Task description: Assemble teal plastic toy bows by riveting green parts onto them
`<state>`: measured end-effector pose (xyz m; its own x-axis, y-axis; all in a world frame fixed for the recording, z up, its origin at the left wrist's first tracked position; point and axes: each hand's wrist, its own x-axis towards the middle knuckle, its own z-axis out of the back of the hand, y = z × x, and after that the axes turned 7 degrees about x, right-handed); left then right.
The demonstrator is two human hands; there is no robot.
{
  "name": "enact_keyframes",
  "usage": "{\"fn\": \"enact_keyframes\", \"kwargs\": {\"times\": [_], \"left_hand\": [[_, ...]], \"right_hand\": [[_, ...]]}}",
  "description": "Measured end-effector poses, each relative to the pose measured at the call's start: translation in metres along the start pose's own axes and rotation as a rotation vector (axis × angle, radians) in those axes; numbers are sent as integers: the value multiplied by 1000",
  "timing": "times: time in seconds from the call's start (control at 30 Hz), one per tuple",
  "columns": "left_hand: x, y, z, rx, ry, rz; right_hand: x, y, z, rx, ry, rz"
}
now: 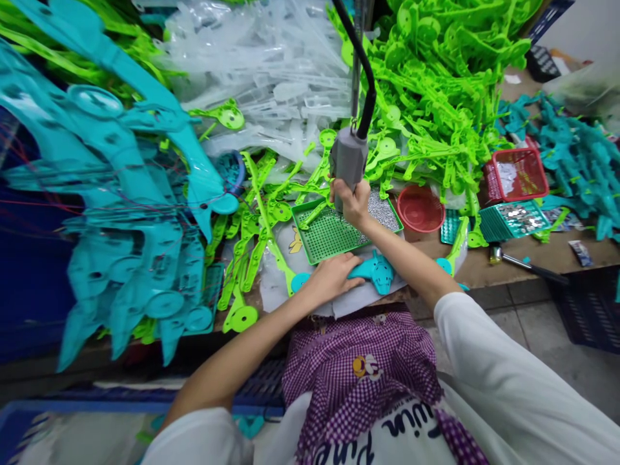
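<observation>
My right hand is wrapped round a grey hanging electric screwdriver, whose black cable runs upward. Its tip points down over a green perforated tray with small silver screws at its right side. In front of the tray my left hand grips the left end of a teal plastic part, which lies on a grey cloth at the bench edge. The tool's tip is apart from the teal part.
Teal mouldings are stacked at the left. Clear plastic parts and lime-green parts are heaped behind. A red bowl, a red basket and a teal tray stand to the right, near a hammer.
</observation>
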<state>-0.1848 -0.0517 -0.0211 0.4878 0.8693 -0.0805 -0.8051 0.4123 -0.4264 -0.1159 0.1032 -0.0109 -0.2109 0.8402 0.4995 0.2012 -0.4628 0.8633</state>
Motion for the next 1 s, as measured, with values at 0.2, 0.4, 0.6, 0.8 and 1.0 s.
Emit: {"fn": "enact_keyframes", "kwargs": {"times": [0.2,0.4,0.6,0.8,1.0], "left_hand": [[0,0,0,2,-7,-5],[0,-1,0,-6,12,6],[-1,1,-1,-26,-19,-8],[-1,2,-2,-19,-21,-8],[0,5,-2,-39,-27,-6]], "right_hand": [[1,-2,2,-14,-28,-28],[1,1,0,-3,4,-8],[-1,-1,3,-22,18,-17],[4,5,1,-4,-19,-43],[-12,82,56,60,-159,22]]}}
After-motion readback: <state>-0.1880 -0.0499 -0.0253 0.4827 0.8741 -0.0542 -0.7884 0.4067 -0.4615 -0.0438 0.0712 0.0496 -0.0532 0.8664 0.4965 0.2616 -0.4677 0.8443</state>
